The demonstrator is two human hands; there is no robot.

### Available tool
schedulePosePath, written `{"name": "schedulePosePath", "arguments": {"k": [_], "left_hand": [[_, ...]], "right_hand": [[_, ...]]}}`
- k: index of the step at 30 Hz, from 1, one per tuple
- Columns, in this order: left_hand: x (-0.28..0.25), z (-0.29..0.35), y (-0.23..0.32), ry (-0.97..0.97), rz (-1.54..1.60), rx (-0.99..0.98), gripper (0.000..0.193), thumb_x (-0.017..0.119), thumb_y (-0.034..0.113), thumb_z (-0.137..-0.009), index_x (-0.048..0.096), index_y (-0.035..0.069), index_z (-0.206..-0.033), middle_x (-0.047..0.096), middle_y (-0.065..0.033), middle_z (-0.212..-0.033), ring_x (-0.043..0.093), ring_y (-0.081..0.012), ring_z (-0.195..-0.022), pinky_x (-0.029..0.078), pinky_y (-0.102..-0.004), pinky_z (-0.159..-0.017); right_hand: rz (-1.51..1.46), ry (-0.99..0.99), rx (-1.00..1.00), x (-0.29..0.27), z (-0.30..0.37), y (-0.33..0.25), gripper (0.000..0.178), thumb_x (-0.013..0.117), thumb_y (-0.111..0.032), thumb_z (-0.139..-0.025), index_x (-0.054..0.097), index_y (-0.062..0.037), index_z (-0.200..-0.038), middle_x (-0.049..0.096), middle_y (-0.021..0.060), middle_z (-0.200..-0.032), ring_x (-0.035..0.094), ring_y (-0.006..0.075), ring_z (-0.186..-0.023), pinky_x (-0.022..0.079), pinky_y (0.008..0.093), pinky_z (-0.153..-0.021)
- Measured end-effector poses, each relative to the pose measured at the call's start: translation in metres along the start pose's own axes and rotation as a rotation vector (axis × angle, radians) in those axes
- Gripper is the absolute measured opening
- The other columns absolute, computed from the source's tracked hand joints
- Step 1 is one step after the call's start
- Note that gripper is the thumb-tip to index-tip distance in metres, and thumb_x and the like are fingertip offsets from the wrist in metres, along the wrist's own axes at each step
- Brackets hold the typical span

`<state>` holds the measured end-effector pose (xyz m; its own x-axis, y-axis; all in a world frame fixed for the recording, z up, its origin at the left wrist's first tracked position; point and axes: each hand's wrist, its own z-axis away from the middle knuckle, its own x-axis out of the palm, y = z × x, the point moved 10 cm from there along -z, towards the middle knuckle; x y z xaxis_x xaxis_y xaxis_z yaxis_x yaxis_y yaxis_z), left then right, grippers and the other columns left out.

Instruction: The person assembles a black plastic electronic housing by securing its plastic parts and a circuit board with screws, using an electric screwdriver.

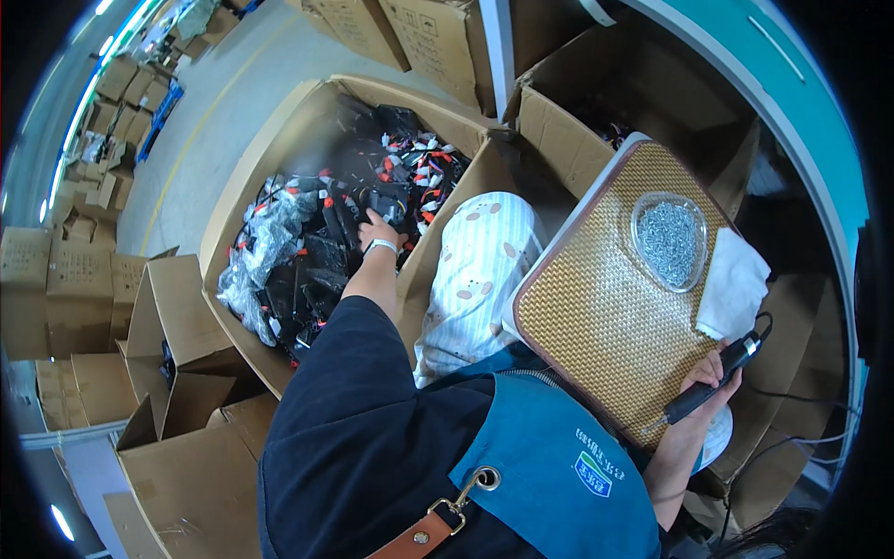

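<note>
My left hand [380,235] reaches into a large cardboard box [244,177] of black plastic parts [321,265] with red and white connectors. Its fingers are apart and touch the black parts; their tips are partly hidden among them. In my right hand [710,374] is a black electric screwdriver [703,391], its bit pointing down-left over the lower corner of a woven board [596,307] on my lap. A clear round dish [669,242] of small silvery screws stands on that board. Beside the dish lies a folded white cloth [734,287].
Clear plastic bags [270,238] lie among the parts. Another open carton [563,135] stands beyond the board, behind a metal post [497,56]. Opened cartons [200,466] crowd my left side. A cable [745,461] runs at the right.
</note>
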<state>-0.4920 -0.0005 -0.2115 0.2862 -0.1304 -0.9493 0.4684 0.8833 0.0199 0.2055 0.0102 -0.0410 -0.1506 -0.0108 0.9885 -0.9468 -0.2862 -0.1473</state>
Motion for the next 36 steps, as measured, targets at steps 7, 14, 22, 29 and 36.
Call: {"name": "schedulePosePath", "arguments": {"k": [7,14,22,29,36], "left_hand": [[-0.099,0.029,0.016,0.411,0.152,0.119,0.112,0.085,0.039,-0.057,0.02,0.022,-0.147,0.046,-0.024,-0.125,0.049,-0.0393,-0.115,0.043,-0.0486,-0.096],[-0.272,0.066,-0.054,1.027,0.506,0.281,0.109,0.083,0.026,-0.059,0.02,0.009,-0.145,0.042,-0.0298,-0.126,0.044,-0.0459,-0.117,0.039,-0.0502,-0.1],[-0.379,0.245,-0.044,1.567,0.091,1.147,0.087,0.078,0.012,-0.066,0.029,0.011,-0.138,0.037,-0.03,-0.13,0.048,-0.046,-0.11,0.045,-0.0509,-0.091],[-0.385,0.336,-0.017,1.422,0.066,1.379,0.084,0.079,0.003,-0.064,0.033,0.018,-0.132,0.04,-0.025,-0.132,0.049,-0.0426,-0.112,0.046,-0.0485,-0.089],[-0.372,0.416,0.015,1.339,0.184,1.72,0.098,0.081,0.001,-0.06,0.026,0.022,-0.139,0.04,-0.0261,-0.132,0.049,-0.0435,-0.112,0.046,-0.0489,-0.091]], "right_hand": [[0.022,0.036,-0.014,-0.005,0.005,-0.002,0.055,0.057,-0.028,-0.09,0.04,-0.0051,-0.137,0.042,0.0037,-0.074,0.048,0.0117,-0.061,0.051,0.0261,-0.066],[0.03,-0.007,-0.032,-0.007,0.003,-0.003,0.053,0.057,-0.027,-0.091,0.039,-0.0064,-0.137,0.042,0.0038,-0.074,0.048,0.0116,-0.062,0.051,0.0262,-0.066],[0.106,0.071,-0.081,-0.011,0.003,-0.003,0.046,0.059,-0.023,-0.089,0.043,-0.0041,-0.128,0.041,0.0041,-0.078,0.047,0.0117,-0.066,0.049,0.0237,-0.066],[0.558,0.229,-0.209,-0.011,0.01,-0.008,0.036,0.065,-0.024,-0.082,0.049,-0.0035,-0.106,0.054,0.008,-0.084,0.052,0.0156,-0.065,0.05,0.0318,-0.072],[0.184,0.284,-0.576,0.018,0.043,-0.059,0.041,0.057,-0.032,-0.089,0.052,-0.0012,-0.116,0.056,0.0097,-0.089,0.058,0.0231,-0.087,0.049,0.0394,-0.096]]}}
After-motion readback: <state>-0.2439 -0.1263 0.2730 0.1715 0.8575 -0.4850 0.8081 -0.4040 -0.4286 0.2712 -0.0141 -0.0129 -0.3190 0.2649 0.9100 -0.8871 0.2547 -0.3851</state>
